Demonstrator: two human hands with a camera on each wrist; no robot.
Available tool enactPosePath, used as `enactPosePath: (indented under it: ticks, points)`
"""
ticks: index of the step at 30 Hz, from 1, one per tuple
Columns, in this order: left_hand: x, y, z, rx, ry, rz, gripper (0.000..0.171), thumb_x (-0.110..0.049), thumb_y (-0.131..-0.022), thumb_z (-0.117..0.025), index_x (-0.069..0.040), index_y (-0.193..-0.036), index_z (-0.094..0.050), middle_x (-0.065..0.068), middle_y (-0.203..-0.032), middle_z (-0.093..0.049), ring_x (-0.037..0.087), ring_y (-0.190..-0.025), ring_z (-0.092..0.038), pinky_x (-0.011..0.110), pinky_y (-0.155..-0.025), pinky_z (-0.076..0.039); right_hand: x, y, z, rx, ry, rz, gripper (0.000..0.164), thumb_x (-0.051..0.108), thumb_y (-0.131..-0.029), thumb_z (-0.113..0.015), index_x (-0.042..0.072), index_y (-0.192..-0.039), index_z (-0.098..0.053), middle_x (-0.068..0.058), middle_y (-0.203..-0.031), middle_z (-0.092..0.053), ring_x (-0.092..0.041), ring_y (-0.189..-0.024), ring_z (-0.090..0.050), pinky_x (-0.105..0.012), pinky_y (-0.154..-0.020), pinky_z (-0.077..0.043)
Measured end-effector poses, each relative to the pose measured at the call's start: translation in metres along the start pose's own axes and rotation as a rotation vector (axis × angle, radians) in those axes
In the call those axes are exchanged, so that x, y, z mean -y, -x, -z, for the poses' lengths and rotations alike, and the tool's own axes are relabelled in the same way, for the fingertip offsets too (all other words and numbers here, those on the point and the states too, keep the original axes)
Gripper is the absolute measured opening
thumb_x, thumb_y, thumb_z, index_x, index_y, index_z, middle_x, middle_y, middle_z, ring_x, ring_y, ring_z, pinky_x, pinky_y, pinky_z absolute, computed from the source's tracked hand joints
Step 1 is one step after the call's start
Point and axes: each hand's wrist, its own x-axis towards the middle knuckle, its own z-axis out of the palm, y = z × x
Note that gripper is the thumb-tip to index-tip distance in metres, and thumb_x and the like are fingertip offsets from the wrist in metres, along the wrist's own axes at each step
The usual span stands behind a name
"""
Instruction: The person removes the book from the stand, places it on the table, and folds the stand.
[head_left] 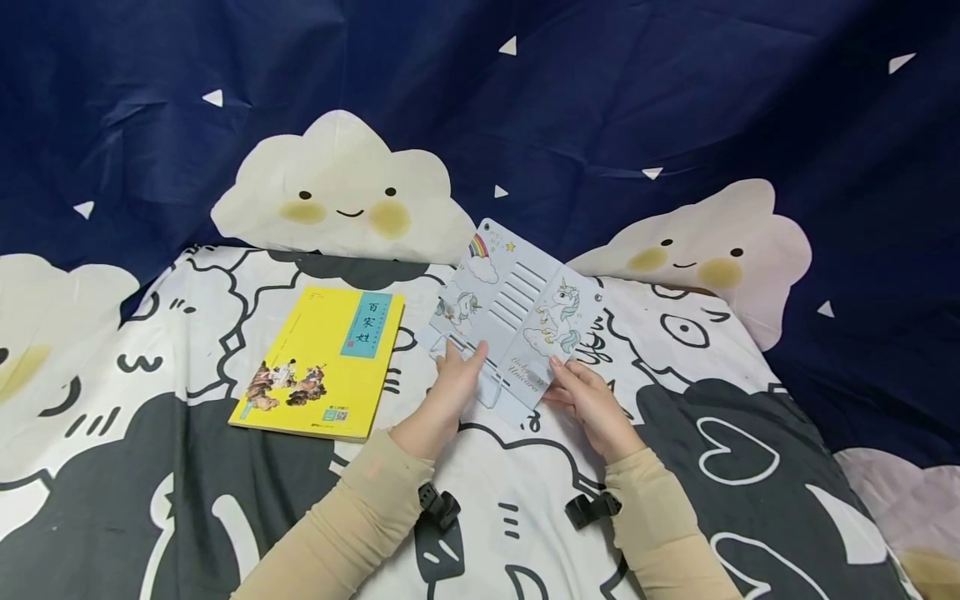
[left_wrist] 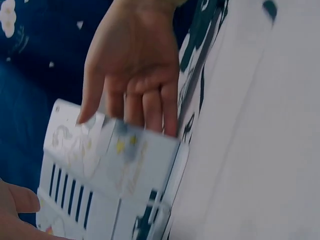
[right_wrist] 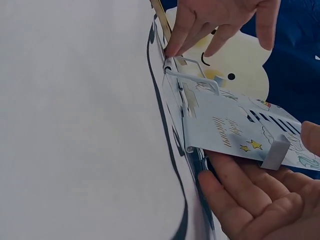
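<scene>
A pale blue metal book stand (head_left: 510, 312) with unicorn prints, a rainbow and a row of slots is tilted above the bedding. My right hand (head_left: 592, 404) pinches its lower right side, thumb on the printed face and fingers underneath, as the right wrist view also shows (right_wrist: 260, 200). Straight fingers of my left hand (head_left: 450, 387) reach the lower left end, by the bent wire holder (right_wrist: 195, 77). In that right wrist view the left thumb stands apart from the panel. A small folded tab (right_wrist: 277, 152) sticks up from the stand near my right fingers.
A yellow book (head_left: 315, 358) with a blue title label lies on the bedding left of the stand. Black-and-white patterned cloth (head_left: 517, 500) covers the surface. Behind it hangs a navy cloth (head_left: 600, 108) with cloud faces. Each forearm carries a black wrist mount (head_left: 438, 504).
</scene>
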Motion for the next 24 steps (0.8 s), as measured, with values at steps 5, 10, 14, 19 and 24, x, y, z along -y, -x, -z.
enactPosePath:
  ticks: [5,10,14,19,24]
  points:
    - [0.002,0.008,-0.011,-0.002,0.004,0.002,0.087,-0.049,-0.102,-0.044,-0.012,-0.159,0.010,0.022,-0.163,0.021,0.044,-0.150,0.017,0.064,-0.119,0.008,0.001,0.000,0.001,0.016,-0.044,0.009,0.058,0.040,-0.105,-0.047,-0.007,-0.139,-0.046,-0.022,-0.132,-0.062,-0.008,-0.097,-0.071,-0.031,-0.095,-0.055]
    - [0.004,0.011,-0.017,-0.006,0.006,-0.011,0.087,-0.048,-0.102,-0.046,-0.012,-0.159,0.009,0.023,-0.161,0.023,0.045,-0.149,0.018,0.063,-0.120,0.008,0.000,0.000,0.002,0.047,-0.086,-0.008,0.060,0.039,-0.104,-0.048,-0.009,-0.140,-0.045,-0.015,-0.116,-0.070,-0.013,-0.095,-0.072,-0.032,-0.090,-0.058]
    - [0.004,0.011,-0.016,-0.007,-0.007,-0.011,0.086,-0.048,-0.102,-0.044,-0.013,-0.160,0.009,0.023,-0.162,0.022,0.044,-0.150,0.017,0.063,-0.120,0.007,0.000,0.000,0.003,0.064,-0.097,-0.020,0.060,0.039,-0.104,-0.050,-0.010,-0.140,-0.045,-0.016,-0.114,-0.070,-0.016,-0.096,-0.072,-0.032,-0.088,-0.059]
    - [0.002,0.010,-0.012,0.006,-0.020,-0.015,0.085,-0.050,-0.102,-0.042,-0.014,-0.160,0.010,0.022,-0.163,0.019,0.045,-0.150,0.014,0.064,-0.119,0.006,0.000,0.001,0.003,0.078,-0.092,-0.026,0.058,0.035,-0.102,-0.055,-0.011,-0.136,-0.047,-0.021,-0.118,-0.068,-0.018,-0.097,-0.073,-0.034,-0.089,-0.058]
    - [0.001,0.005,-0.005,0.025,-0.037,-0.033,0.085,-0.052,-0.102,-0.040,-0.013,-0.160,0.009,0.022,-0.164,0.016,0.041,-0.152,0.012,0.060,-0.121,0.007,0.000,0.002,0.002,0.102,-0.106,-0.038,0.041,0.029,-0.100,-0.059,-0.009,-0.115,-0.057,-0.016,-0.105,-0.073,-0.019,-0.091,-0.074,-0.037,-0.088,-0.059]
